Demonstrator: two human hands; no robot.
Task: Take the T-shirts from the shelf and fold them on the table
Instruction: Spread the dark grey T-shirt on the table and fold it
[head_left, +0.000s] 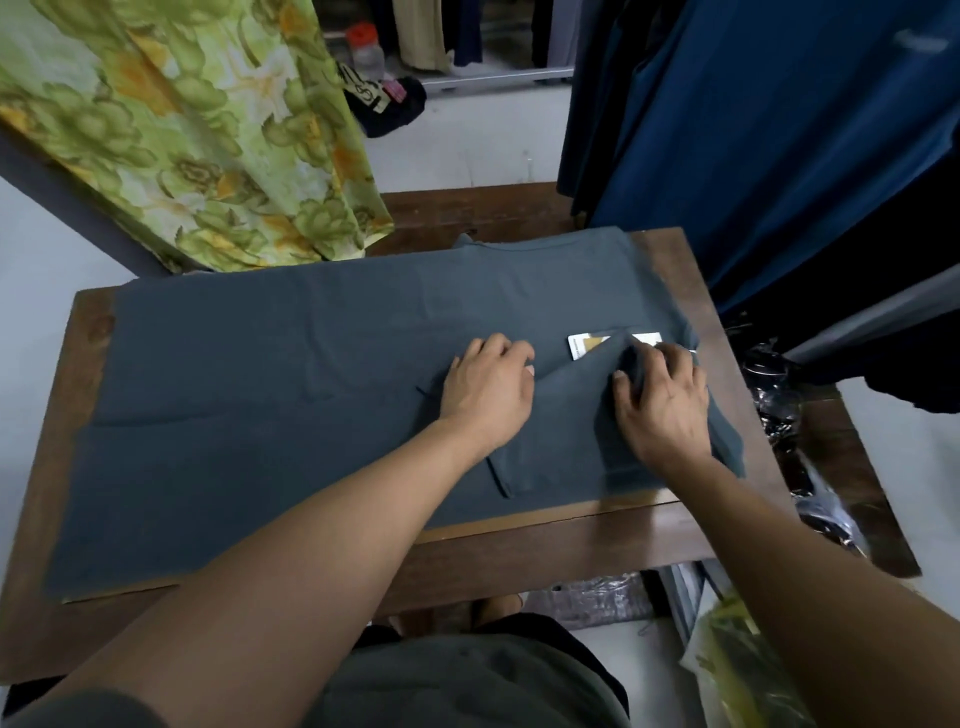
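A dark grey-blue T-shirt lies spread flat across the brown wooden table, its neck end toward the right. My left hand rests palm down on the cloth near the middle, fingers curled. My right hand pinches a bunched fold of the shirt near the collar. A white and tan label card shows at the neck opening just beyond my right fingers. The near sleeve is folded over the body beneath my hands.
A green floral cloth hangs at the back left. Dark blue garments hang at the right, close to the table's corner. Black plastic-wrapped items lie on the right part of the table. A red-capped jar stands on the floor behind.
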